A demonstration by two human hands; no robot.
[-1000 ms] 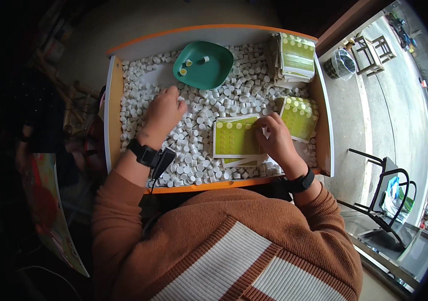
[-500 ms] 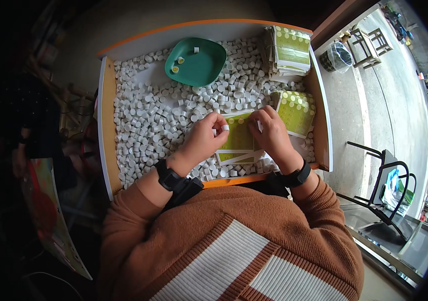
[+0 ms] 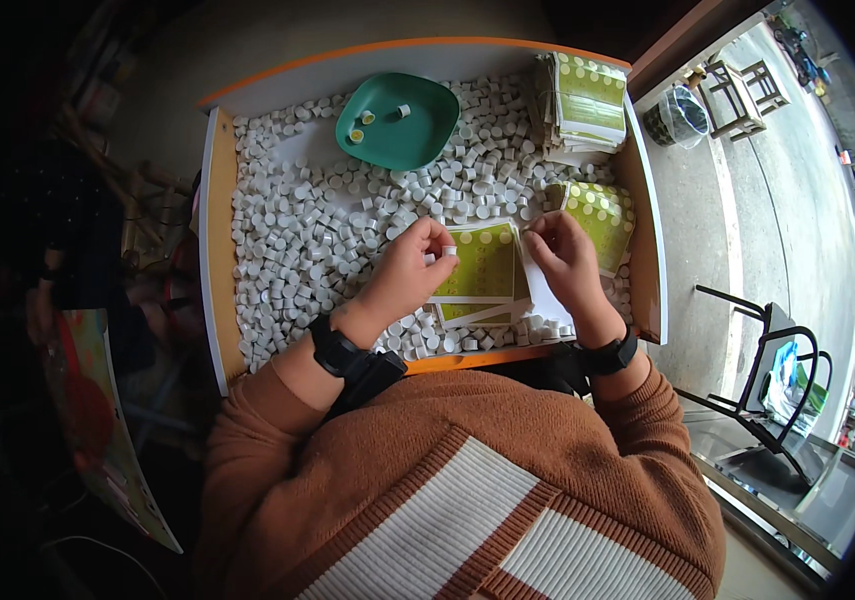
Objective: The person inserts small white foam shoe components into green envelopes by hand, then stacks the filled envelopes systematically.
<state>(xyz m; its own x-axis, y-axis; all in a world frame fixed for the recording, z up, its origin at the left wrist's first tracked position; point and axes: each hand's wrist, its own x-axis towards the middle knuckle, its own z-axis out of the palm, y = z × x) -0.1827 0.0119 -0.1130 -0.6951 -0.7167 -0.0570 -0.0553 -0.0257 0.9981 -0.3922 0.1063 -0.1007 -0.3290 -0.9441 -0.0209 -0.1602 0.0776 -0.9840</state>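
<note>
My left hand [image 3: 405, 272] is closed, with a small white cap [image 3: 449, 251] between thumb and fingers and what looks like another cap tucked behind it. Just right of it lies a green sheet [image 3: 479, 272] with pale round stickers along its top, over other sheets. My right hand [image 3: 567, 262] is at that sheet's right edge, above a white paper [image 3: 544, 300]. Its thumb and fingertips are pinched together; what they hold, if anything, is too small to make out. Loose white caps [image 3: 317, 240] surround both hands in a shallow, orange-edged wooden tray [image 3: 215, 250].
A green dish [image 3: 417, 135] with one white and two yellow-marked caps sits toward the back. Stacked green sheets [image 3: 587, 95] fill the far right corner, and more sheets [image 3: 602, 225] lie beyond my right hand. A black chair [image 3: 782, 370] and a bin [image 3: 675, 118] stand outside the tray.
My right hand has drawn away to the right from the sheet's sticker row, uncovering more of the sheet and white paper. My left hand stays nearly still with its cap.
</note>
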